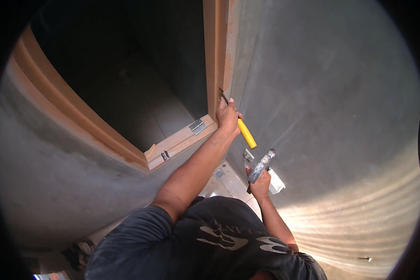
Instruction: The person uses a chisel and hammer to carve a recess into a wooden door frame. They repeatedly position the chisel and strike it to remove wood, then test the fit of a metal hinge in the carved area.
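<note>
My left hand [227, 117] is closed around a chisel [248, 134] with a yellow handle. The handle sticks out below my fist, and the dark blade meets the edge of a wooden frame [212, 51] by a small notch. Lower and to the right, my right hand [260, 183] grips a hammer [262, 166] with a worn, pale-spattered metal head. The hammer is apart from the chisel's handle. Most of the hammer's handle is hidden by my hand. On the frame's near member sits a metal hinge [197, 126], left of my left wrist.
Farther left on that member are a second metal piece [165, 156] and a loose wood chip [150, 150]. A grey wall [331, 93] rises on the right, with a white box [276, 181] behind my right hand. Dark space and floor tiles [165, 114] show through the frame.
</note>
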The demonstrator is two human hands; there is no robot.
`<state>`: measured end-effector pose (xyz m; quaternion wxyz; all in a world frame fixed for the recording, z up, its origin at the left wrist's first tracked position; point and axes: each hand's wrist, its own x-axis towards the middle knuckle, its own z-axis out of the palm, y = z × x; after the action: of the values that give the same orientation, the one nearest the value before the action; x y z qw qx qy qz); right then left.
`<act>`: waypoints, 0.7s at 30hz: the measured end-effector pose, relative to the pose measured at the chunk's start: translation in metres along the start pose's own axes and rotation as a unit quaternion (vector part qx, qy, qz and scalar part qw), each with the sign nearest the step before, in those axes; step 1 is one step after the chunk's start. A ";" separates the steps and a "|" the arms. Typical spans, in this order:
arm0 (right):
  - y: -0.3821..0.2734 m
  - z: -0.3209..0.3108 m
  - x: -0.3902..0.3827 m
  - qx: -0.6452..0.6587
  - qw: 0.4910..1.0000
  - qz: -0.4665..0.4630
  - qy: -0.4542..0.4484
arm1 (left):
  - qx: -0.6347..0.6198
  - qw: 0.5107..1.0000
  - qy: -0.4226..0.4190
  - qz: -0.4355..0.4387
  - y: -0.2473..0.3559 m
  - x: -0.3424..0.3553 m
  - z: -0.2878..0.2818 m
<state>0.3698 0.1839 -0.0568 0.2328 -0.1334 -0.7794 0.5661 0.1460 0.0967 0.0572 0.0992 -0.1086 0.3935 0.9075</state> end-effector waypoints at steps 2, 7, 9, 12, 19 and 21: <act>-0.004 0.002 0.001 0.011 1.000 0.023 -0.002 | 0.000 1.000 -0.003 -0.001 -0.001 0.000 -0.005; -0.012 0.024 -0.004 0.031 0.994 0.098 0.041 | -0.021 0.995 0.018 -0.100 0.000 0.005 -0.014; -0.008 0.039 -0.001 0.015 0.996 0.037 0.083 | -0.033 0.993 0.002 -0.118 0.000 -0.001 -0.013; -0.010 0.053 0.002 0.010 0.992 0.012 0.128 | -0.017 0.991 -0.036 -0.128 -0.002 -0.008 -0.010; -0.032 0.064 -0.005 0.013 0.984 0.090 0.150 | 0.004 0.986 -0.110 -0.125 -0.002 0.002 -0.008; -0.031 0.068 -0.008 0.015 0.982 0.095 0.161 | 0.000 0.982 -0.128 -0.142 -0.001 0.005 -0.007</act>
<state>0.3435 0.1143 -0.0462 0.3025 -0.2927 -0.7072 0.5681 0.1419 0.0929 0.0508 0.2762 -0.0465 0.3580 0.8907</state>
